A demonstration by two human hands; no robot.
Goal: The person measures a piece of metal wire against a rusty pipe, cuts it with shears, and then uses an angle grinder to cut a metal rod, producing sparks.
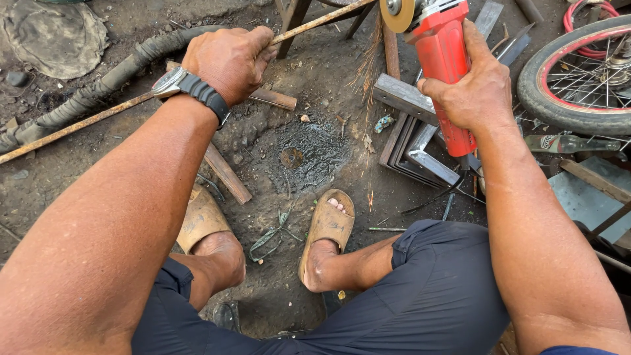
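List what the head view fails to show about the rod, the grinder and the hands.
- Rod: its left end is cut off by the left edge; the left hand covers the gripped stretch.
- Grinder: the top edge cuts its disc; the right hand hides the body's middle.
- Disc-to-rod contact: at the top edge, too cramped to tell.
- Wheel: cut by the right edge.

The thin rod (98,117) in the left hand (230,60) is metal, rough and brown with rust. The angle grinder (442,62) in the right hand (474,89) has a glossy red plastic body and a matt yellowish disc (397,13). At 3 o'clock of it, the wheel (578,72) has a dull rubber tyre. The steel angle pieces (420,141) are grey and scratched. The ground (309,151) is dark, rough earth. The sandals (328,220) look like worn, dusty rubber.
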